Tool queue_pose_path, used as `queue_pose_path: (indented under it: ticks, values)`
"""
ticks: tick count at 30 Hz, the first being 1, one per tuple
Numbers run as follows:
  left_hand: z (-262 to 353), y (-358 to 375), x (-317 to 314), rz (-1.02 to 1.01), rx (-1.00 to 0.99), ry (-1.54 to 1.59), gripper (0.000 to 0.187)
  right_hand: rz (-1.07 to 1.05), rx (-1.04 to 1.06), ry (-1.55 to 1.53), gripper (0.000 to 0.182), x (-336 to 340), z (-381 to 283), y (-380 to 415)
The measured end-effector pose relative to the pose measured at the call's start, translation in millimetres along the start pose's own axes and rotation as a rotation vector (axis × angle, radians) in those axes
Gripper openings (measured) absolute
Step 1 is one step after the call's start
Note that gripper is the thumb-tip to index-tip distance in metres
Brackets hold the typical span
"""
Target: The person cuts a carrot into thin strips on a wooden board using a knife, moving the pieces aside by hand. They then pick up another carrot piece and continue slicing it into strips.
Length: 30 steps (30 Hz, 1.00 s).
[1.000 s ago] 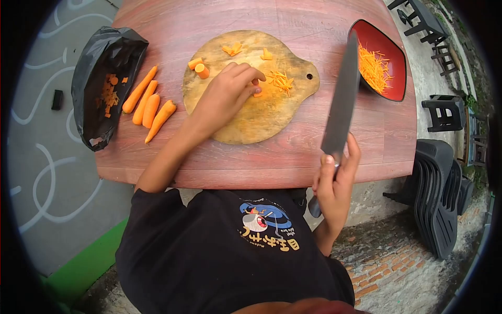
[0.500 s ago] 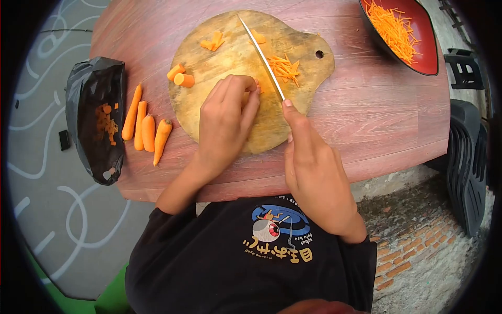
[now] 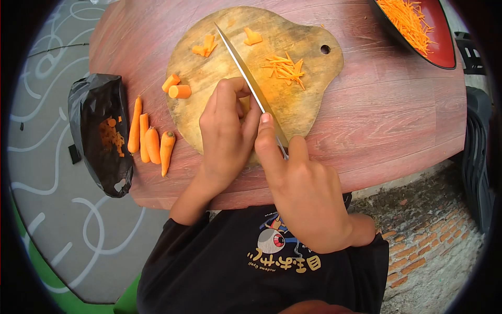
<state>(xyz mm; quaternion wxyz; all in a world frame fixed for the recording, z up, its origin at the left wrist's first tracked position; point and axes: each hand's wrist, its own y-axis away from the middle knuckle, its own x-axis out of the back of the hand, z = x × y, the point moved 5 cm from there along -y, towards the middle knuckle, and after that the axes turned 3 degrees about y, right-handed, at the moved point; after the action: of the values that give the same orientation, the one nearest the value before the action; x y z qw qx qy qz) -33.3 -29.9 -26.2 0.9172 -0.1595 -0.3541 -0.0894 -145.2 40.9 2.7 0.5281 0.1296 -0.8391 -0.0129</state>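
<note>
My right hand (image 3: 303, 183) grips a kitchen knife (image 3: 246, 70), index finger laid along the top of its blade. The blade slants across the round wooden cutting board (image 3: 204, 118), its tip toward the far left. Just left of the blade, my left hand (image 3: 225, 125) is closed with curled fingertips on the board; whatever they hold is hidden. Right of the knife lies a small pile of carrot sticks (image 3: 285, 69). Carrot slices (image 3: 252, 36) and more slices (image 3: 205, 47) rest near the far edge. Two carrot chunks (image 3: 179, 91) sit at the board's left.
Several whole carrots (image 3: 151, 145) lie on the reddish wooden table (image 3: 381, 120) left of the board. Beside them is a black plastic bag (image 3: 97, 120) containing orange scraps (image 3: 111, 136). A red and black bowl (image 3: 442, 44) of shredded carrot (image 3: 405, 23) stands at the far right.
The knife has shifted left and nearer to me, against my left fingers, and its blade has tilted further left. My right hand has moved left and closer. The camera view has shifted slightly.
</note>
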Motion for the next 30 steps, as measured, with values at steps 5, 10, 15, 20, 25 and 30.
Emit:
queue_pose_path:
  ticks: [5,10,15,20,25,30]
  values:
    - [-5.4,0.9,-1.8,-0.012,0.044,0.031,0.032,0.064,0.051,0.102,0.044,0.7,-2.5,0.9]
    - [-5.7,1.8,-1.0,-0.037,0.089,0.055,0.033,0.061,0.081,0.082,0.043,-0.4,0.4,1.6]
    - [-9.6,3.6,-1.8,-0.035,0.095,0.054,0.033,0.027,0.110,-0.034,0.042,3.9,7.6,-0.8]
    - [-11.3,3.9,-3.2,-0.043,0.106,0.065,0.033,-0.029,0.080,-0.057,0.045,3.6,6.0,-2.7]
    - [-13.5,3.6,-2.8,-0.021,0.101,0.107,0.029,-0.076,0.029,-0.105,0.046,-3.3,2.7,-7.4]
    - [-9.5,2.7,-2.2,-0.005,0.084,-0.039,0.020,-0.045,-0.031,-0.064,0.046,-9.2,0.3,-25.6]
